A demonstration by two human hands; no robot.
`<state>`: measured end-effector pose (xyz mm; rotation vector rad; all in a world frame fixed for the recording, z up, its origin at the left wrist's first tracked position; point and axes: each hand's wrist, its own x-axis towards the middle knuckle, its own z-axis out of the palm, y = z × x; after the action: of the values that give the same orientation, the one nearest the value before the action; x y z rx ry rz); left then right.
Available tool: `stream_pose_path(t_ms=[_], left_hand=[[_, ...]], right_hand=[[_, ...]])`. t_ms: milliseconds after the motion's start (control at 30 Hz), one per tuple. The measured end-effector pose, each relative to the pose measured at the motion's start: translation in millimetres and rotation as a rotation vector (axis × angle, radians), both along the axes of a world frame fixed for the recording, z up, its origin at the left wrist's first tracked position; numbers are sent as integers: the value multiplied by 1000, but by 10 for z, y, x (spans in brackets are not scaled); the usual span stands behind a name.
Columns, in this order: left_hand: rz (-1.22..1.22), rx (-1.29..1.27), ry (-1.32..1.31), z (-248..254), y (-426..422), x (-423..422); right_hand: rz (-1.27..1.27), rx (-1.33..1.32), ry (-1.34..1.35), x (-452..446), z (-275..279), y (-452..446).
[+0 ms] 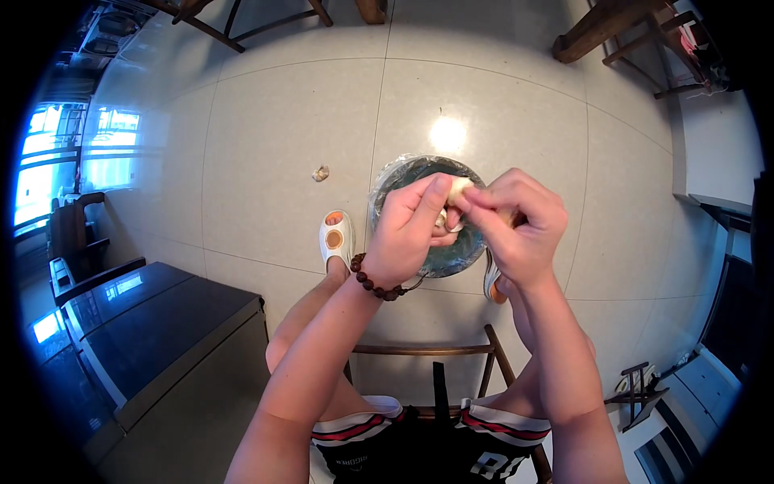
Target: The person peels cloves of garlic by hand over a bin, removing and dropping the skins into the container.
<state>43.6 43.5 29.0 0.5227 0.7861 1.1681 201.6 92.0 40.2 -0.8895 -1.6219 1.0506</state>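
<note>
A pale, peeled-looking garlic clove [459,190] is held between the fingertips of both hands. My left hand [411,222] is closed on it from the left, its thumb on top, with a beaded bracelet around the wrist. More whitish bits show under its curled fingers, but I cannot make out what they are. From the right, my right hand [522,222] pinches the clove between thumb and forefinger. Both hands are above a round bin [455,266] lined with a clear plastic bag, and they hide much of its inside.
On the tiled floor left of the bin lies a small garlic bulb or piece [321,173]. My feet in white shoes [335,235] flank the bin. A dark, glossy-topped cabinet [169,323] stands at left, and wooden furniture legs [592,36] stand at the far side.
</note>
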Motion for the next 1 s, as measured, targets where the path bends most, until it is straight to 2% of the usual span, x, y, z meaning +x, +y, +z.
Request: stream_pose_path(t_ms=[200,367,500,567,867,1000], left_hand=[[13,-15,-12,-6,-4,-2],[-47,-40,40,-1,14,-39],[-115,-47,133,46,38,-89],[-122,-52,160,78,44,-91],[-140,-53,167,62,47,-82],[-134,-55,153,51,47,-68]], right_hand=[[14,63,-26,3,10,16],[8,8,-168,89,110,71],[58,-45,-120,130,26,112],[72,-147,-14,115,9,106],[79,-256,-29,86,108,59],[108,-167,-88,110,86,58]])
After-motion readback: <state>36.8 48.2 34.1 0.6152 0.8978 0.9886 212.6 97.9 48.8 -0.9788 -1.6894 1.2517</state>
